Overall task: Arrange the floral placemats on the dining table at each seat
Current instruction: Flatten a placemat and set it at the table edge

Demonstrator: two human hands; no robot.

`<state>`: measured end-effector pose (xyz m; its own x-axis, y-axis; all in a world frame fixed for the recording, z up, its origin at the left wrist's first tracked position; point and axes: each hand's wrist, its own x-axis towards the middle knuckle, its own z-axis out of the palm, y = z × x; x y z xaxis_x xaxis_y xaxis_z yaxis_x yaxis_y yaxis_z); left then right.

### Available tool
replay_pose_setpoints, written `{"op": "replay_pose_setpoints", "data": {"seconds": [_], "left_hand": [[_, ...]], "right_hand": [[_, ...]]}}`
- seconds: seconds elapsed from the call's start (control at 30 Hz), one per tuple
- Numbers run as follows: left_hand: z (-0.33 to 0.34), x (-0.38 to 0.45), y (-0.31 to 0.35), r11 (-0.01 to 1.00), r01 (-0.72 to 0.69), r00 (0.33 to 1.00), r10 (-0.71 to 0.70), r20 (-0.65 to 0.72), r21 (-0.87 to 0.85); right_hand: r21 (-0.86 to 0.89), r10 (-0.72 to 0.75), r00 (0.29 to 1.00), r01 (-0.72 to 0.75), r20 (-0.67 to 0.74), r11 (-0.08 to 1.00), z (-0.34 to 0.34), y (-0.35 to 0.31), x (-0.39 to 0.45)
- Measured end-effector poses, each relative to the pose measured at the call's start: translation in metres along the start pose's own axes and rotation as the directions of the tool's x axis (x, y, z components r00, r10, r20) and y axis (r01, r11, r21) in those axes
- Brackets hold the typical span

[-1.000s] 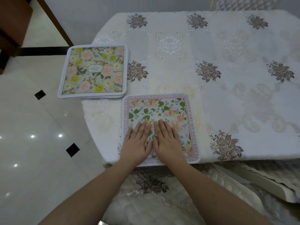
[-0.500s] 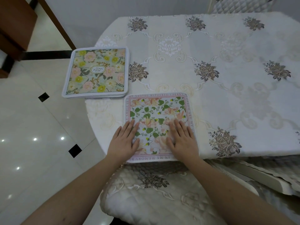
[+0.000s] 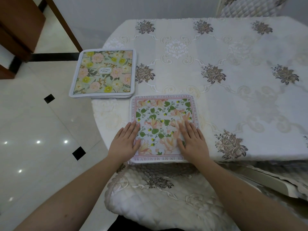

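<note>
A square placemat with pink flowers, green leaves and a lettered border [image 3: 160, 117] lies flat at the near edge of the dining table [image 3: 216, 80]. My left hand [image 3: 125, 142] rests flat over the mat's left edge with straight fingers. On the mat's right half, my right hand [image 3: 193, 140] presses down, fingers straight as well. A stack of green floral placemats [image 3: 103, 73] sits at the table's left corner, partly overhanging it.
A quilted chair seat [image 3: 158, 197] stands under the table edge right before me. Another chair back [image 3: 250, 5] rises behind the far side. Glossy tiled floor [image 3: 33, 130] spreads to the left, with a dark wooden cabinet [image 3: 16, 22] at the upper left.
My two hands, side by side at the mat's middle a second ago, have slid apart to its left and right sides. The mat has stayed in place.
</note>
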<state>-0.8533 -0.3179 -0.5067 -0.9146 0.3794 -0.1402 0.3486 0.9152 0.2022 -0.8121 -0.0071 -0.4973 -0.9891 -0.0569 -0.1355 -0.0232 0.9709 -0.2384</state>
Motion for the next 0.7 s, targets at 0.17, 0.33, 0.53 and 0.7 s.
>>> {"op": "replay_pose_setpoints", "data": {"seconds": [0.17, 0.33, 0.53, 0.7], "left_hand": [[0.001, 0.001, -0.001, 1.000, 0.010, 1.000, -0.010, 0.012, -0.009], [-0.003, 0.000, 0.000, 1.000, 0.028, 0.999, -0.028, 0.034, -0.005], [-0.016, -0.016, -0.012, 0.980, 0.193, 0.969, -0.198, 0.149, 0.049], [-0.032, -0.033, -0.012, 0.958, 0.257, 0.922, -0.283, 0.264, 0.129]], "right_hand": [[-0.020, 0.002, 1.000, -0.001, 0.024, 1.000, -0.001, 0.000, 0.001], [-0.046, 0.009, 0.997, -0.005, 0.079, 0.999, -0.005, 0.006, 0.001], [-0.104, 0.003, 0.985, 0.015, 0.175, 0.995, -0.027, 0.011, -0.005], [-0.154, 0.067, 0.962, -0.026, 0.265, 0.988, -0.050, -0.002, -0.011]]}}
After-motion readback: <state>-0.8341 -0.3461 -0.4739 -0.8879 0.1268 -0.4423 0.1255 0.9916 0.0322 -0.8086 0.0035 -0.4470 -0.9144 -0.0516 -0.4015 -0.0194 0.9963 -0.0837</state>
